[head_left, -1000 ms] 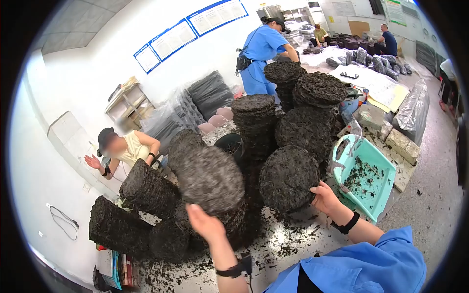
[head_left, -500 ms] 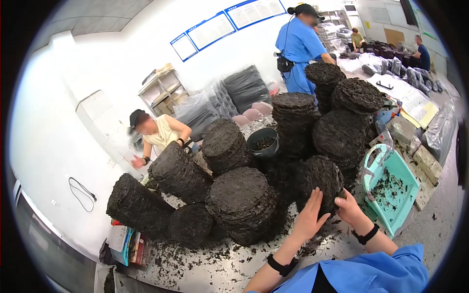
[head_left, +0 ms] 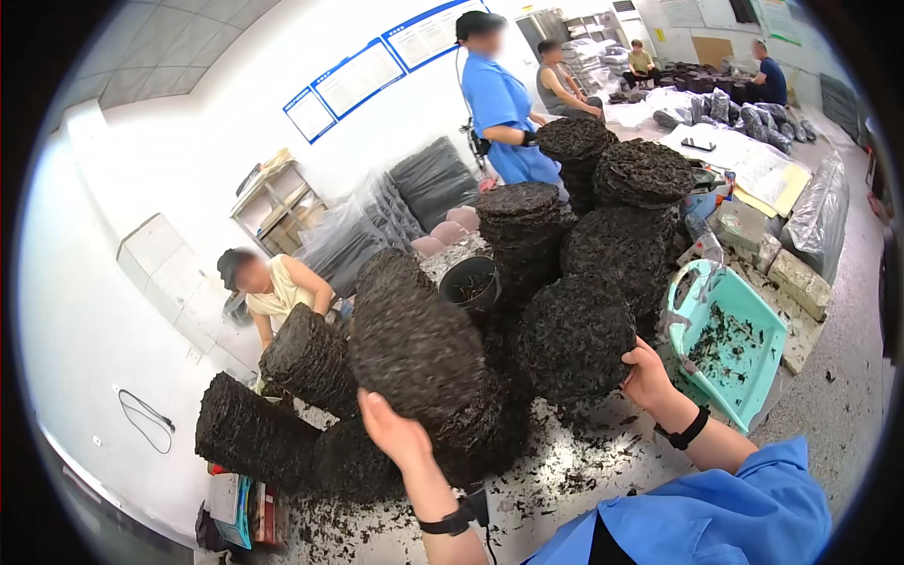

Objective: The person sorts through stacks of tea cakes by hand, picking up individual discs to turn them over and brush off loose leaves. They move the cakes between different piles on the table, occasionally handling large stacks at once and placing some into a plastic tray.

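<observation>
My left hand holds up a dark round cake, which looks like dried seaweed, by its lower edge. The cake is tilted with its flat face towards me and smeared by motion, and it covers part of the stack behind. At the right, my right hand grips the rim of another dark round cake, the front one of a leaning pile; some of its fingertips are hidden behind the edge. Loose dark flakes lie scattered on the pale tabletop between my wrists.
More stacks, one at left, crowd the table. A dark bucket stands among them. Right of my right hand lies a turquoise basket with flakes, beside stone blocks. One co-worker stands beyond; another bends at left.
My left hand has moved left, away from the right-hand pile, and now carries a cake. My right hand stays at the pile's rim. The standing co-worker has turned, and the view has shifted.
</observation>
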`<state>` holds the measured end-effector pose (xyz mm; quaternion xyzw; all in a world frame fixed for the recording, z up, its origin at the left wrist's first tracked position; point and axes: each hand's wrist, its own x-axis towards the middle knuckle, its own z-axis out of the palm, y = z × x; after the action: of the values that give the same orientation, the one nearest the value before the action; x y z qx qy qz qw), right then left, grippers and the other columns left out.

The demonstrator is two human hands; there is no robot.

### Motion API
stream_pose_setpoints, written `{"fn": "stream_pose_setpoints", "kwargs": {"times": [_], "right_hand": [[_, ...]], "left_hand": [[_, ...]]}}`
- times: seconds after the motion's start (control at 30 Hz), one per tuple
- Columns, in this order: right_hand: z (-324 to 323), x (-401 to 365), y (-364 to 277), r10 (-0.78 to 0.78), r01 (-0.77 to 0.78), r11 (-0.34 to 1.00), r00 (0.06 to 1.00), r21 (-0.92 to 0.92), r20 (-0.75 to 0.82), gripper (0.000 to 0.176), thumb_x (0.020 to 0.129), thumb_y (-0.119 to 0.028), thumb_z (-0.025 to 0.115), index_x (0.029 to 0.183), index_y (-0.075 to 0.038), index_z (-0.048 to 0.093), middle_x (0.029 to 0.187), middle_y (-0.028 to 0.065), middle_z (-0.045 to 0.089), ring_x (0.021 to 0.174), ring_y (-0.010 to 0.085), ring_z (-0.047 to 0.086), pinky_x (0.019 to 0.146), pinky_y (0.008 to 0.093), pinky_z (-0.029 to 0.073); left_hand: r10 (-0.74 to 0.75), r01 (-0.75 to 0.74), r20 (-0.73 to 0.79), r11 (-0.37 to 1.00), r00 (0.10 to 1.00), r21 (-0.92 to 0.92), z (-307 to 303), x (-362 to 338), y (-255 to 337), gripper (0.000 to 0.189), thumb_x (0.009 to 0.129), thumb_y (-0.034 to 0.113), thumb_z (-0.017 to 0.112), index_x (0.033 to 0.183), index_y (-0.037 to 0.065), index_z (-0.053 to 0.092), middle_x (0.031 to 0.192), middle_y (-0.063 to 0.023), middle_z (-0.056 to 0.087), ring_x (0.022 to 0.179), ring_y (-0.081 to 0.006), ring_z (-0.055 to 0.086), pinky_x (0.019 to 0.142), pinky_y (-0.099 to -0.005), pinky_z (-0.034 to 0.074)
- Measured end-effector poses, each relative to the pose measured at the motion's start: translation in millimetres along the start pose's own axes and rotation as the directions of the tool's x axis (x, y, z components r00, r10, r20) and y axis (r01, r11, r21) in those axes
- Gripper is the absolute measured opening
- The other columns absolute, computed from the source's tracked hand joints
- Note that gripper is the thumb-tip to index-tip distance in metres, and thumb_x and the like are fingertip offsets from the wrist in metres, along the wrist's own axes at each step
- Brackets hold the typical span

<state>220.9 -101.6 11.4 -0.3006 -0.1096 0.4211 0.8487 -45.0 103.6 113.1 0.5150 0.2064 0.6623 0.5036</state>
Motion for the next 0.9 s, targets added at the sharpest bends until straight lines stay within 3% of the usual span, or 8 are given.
{"fn": "stream_pose_setpoints", "kwargs": {"times": [0.07, 0.13, 0.2, 0.23, 0.33, 0.57, 0.8, 0.9], "right_hand": [[-3.1, -2.9, 2.1, 0.011, -0.015, 0.997, 0.998, 0.071, 0.056, 0.05, 0.077, -0.002, 0.047, 0.127, -0.006, 0.051, 0.115, 0.0069, 0.06, 0.099, 0.0206, 0.063, 0.079, 0.0348, 0.055], [-14.1, -1.7, 10.6, 0.012, -0.017, 0.997, 0.998, 0.073, 0.066, 0.051, 0.077, -0.002, 0.047, 0.127, -0.006, 0.05, 0.117, 0.0074, 0.06, 0.104, 0.0216, 0.061, 0.085, 0.0369, 0.052], [-13.3, -1.6, 16.4, 0.023, -0.03, 0.997, 0.995, 0.069, 0.094, 0.051, 0.077, -0.003, 0.047, 0.128, -0.005, 0.049, 0.119, 0.0079, 0.059, 0.108, 0.0225, 0.059, 0.091, 0.0389, 0.05], [-8.2, -5.5, 15.7, 0.014, -0.02, 0.998, 0.995, 0.054, 0.1, 0.051, 0.077, -0.002, 0.047, 0.128, -0.005, 0.049, 0.12, 0.0083, 0.059, 0.109, 0.0224, 0.059, 0.093, 0.0392, 0.05], [-12.5, -5.4, 21.8, 0.023, -0.03, 0.999, 0.987, 0.041, 0.156, 0.049, 0.079, -0.004, 0.05, 0.129, -0.004, 0.048, 0.122, 0.0094, 0.058, 0.11, 0.0219, 0.058, 0.095, 0.0383, 0.048], [-13.1, -16.0, 14.1, -0.069, 0.162, 0.931, 0.957, -0.326, 0.281, 0.072, 0.068, -0.009, 0.085, 0.128, -0.005, 0.045, 0.116, 0.0037, 0.056, 0.112, 0.0147, 0.052, 0.098, 0.0311, 0.042], [-13.6, -1.5, 29.2, -0.052, 0.037, 0.959, 0.998, -0.28, -0.046, 0.051, 0.077, 0.002, 0.071, 0.122, -0.007, 0.049, 0.1, -0.0021, 0.055, 0.091, 0.0089, 0.054, 0.068, 0.0245, 0.046], [-19.1, 4.6, 14.8, 0.015, -0.019, 0.997, 0.998, -0.081, -0.056, 0.039, 0.082, 0.003, 0.059, 0.118, -0.008, 0.051, 0.099, -0.0008, 0.058, 0.086, 0.0102, 0.055, 0.061, 0.0271, 0.041]], "left_hand": [[0.398, -0.251, -0.047, 0.661, 0.916, 0.707, -19.0, 3.0, -3.5, 0.049, 0.102, 0.019, 0.04, 0.144, -0.003, 0.03, 0.148, -0.02, 0.035, 0.136, -0.0289, 0.036, 0.112, -0.0412, 0.028], [0.551, -0.449, 0.106, 0.538, 0.828, 0.713, 13.8, -26.9, 11.1, 0.057, 0.096, 0.01, 0.044, 0.147, -0.004, 0.023, 0.151, -0.026, 0.024, 0.139, -0.0348, 0.031, 0.115, -0.044, 0.024], [0.299, -0.51, 0.429, 0.661, 0.852, 0.55, 46.8, -68.2, 3.2, 0.059, 0.089, 0.015, 0.056, 0.141, -0.004, 0.037, 0.146, -0.0198, 0.036, 0.134, -0.0323, 0.038, 0.111, -0.0422, 0.03], [-0.025, -0.539, 0.692, 0.607, 0.722, 0.584, 59.6, -80.4, -2.3, 0.07, 0.085, 0.027, 0.067, 0.14, -0.004, 0.038, 0.148, -0.0216, 0.035, 0.137, -0.0348, 0.035, 0.112, -0.0439, 0.029], [-0.073, -0.692, 0.913, 0.629, 0.402, 0.354, 84.5, -125.1, -64.2, 0.078, 0.082, 0.03, 0.073, 0.143, -0.003, 0.036, 0.15, -0.0232, 0.032, 0.14, -0.038, 0.03, 0.113, -0.0481, 0.028], [-0.026, -0.518, 0.832, 0.771, 0.554, 0.37, 93.0, -153.9, -96.4, 0.05, 0.094, 0.014, 0.056, 0.139, -0.001, 0.041, 0.146, -0.0208, 0.039, 0.128, -0.0372, 0.047, 0.102, -0.0405, 0.044], [-0.247, -0.112, 0.539, 0.829, 0.805, 0.547, 87.3, -115.7, -59.5, 0.029, 0.097, 0.006, 0.042, 0.122, -0.001, 0.055, 0.126, -0.0189, 0.059, 0.107, -0.0261, 0.062, 0.093, -0.0355, 0.047], [0.091, -0.272, 0.327, 0.777, 0.941, 0.567, 76.0, -86.1, -50.4, 0.024, 0.097, 0.007, 0.044, 0.114, -0.002, 0.057, 0.107, -0.0151, 0.062, 0.101, -0.0239, 0.058, 0.092, -0.034, 0.044]]}}
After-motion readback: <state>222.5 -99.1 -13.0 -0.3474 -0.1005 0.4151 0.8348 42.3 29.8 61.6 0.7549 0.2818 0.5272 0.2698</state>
